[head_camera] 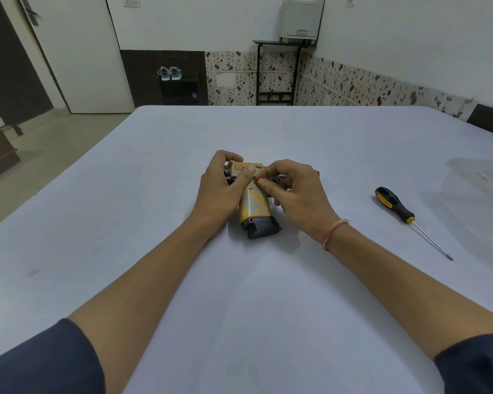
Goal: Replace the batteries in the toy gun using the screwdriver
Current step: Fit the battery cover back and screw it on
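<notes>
Fingers of our left hand clamp the toy gun at frame centre, steadying it on the desk while our right hand pinches its grip; the screwdriver lies at right.

White painted walls carry a floral-patterned lower band. A black metal-frame stand supports a grey plastic cabinet.

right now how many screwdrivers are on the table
1. The screwdriver lies on the table to the right of the toy gun, untouched, with its handle pointing away from the person. No other shows, though the picture cuts off part of the table.
</notes>
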